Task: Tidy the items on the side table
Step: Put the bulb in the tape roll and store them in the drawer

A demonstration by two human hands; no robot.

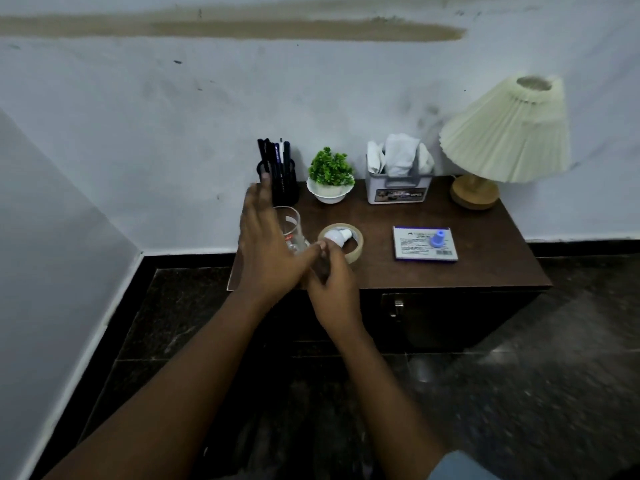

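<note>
Setting the tape roll (357, 244) and bulb (336, 235) in order on the desk (381, 271).
The left hand (266, 244) is hanging open, fingers straight, in front of the glass (291, 226); contact is not discernible. The right hand (332, 285) is curling its fingertips at the roll's near rim, just beyond it; whether it is gripping cannot be told. The bulb is lying inside the roll. Judgement: the right hand should be moving the roll slowly and level so the bulb is not rolling out, while the left hand is steadying the glass against tipping.
</note>
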